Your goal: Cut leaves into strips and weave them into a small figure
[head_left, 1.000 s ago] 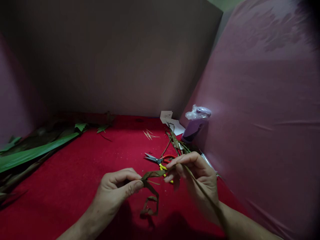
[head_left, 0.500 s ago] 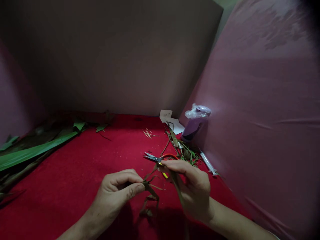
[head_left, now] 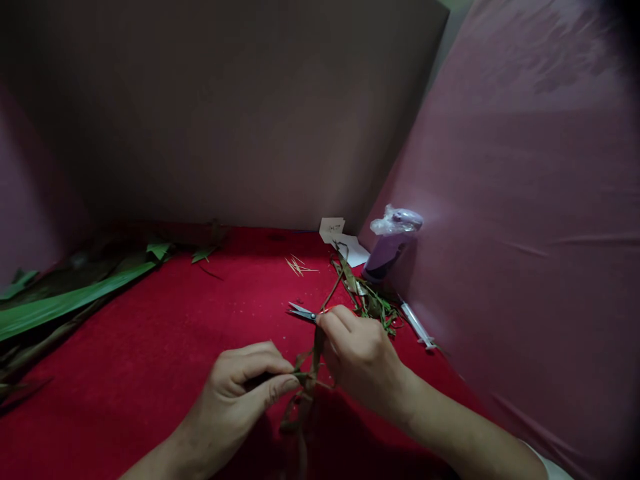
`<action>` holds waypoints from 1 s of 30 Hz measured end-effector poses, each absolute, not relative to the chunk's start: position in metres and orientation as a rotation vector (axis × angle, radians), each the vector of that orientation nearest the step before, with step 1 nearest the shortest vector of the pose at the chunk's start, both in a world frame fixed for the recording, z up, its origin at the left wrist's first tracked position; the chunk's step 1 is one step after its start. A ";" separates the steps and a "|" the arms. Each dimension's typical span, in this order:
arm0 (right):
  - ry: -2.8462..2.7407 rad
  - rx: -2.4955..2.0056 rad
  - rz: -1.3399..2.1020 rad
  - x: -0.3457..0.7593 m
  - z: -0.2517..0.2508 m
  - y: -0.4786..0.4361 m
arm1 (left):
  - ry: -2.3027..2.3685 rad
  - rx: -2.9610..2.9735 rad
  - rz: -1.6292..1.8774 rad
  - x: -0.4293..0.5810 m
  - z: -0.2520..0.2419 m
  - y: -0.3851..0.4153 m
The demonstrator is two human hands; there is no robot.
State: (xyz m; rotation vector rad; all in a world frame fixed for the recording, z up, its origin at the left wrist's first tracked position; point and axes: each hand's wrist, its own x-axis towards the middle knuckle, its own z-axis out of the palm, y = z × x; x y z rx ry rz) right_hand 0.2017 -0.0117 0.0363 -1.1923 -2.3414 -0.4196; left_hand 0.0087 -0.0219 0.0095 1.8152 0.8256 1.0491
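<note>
Bearings: clock centred on the left fingertips, 12 pointing away from the person.

Left hand [head_left: 245,390]: thumb and forefinger are pinching a brown strip [head_left: 317,351], apparently dried leaf; the other fingers are curling in behind.

Right hand [head_left: 357,353]: sitting toward 2 o'clock, knuckles up. Its fingers are bending in and grasping the upper part of the same strip; the fingertips are being hidden by the hand, so their exact grip is not readable.

Strip: spanning the gap between the hands, above the red cloth [head_left: 175,340]. Thin ends are sticking out beside the left thumb, and a looser, blurred length is hanging toward 6 o'clock.

Surroundings: scissors [head_left: 303,313] are lying at 12 o'clock, blades parted and pointing toward 11; the right hand is covering most of the handles, and contact cannot be told. Thin pale sticks [head_left: 295,265] are lying farther out at 12. A white card [head_left: 331,229], a white sheet [head_left: 353,251] and a purple bottle [head_left: 386,255] are occupying 1 o'clock. Plant scraps [head_left: 375,309] are heaping between 1 and 2, and a syringe [head_left: 417,325] is lying at 2. A long green leaf [head_left: 80,305] is stretching out at 10.
</note>
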 end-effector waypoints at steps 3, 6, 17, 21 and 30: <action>-2.401 -1.302 -0.211 0.205 0.045 -0.009 | 0.897 1.864 1.038 0.009 0.009 -0.022; -2.416 -1.370 -0.071 0.207 0.053 -0.009 | 0.948 1.898 1.045 0.009 0.007 -0.021; -2.332 -1.331 0.365 0.207 0.071 -0.022 | 1.123 1.709 1.159 0.007 0.004 -0.018; -2.244 -1.296 0.428 0.204 0.065 -0.025 | 1.154 1.634 1.192 0.007 0.003 -0.017; -2.114 -1.168 0.604 0.200 0.059 -0.027 | 1.078 1.532 1.199 0.008 0.007 -0.017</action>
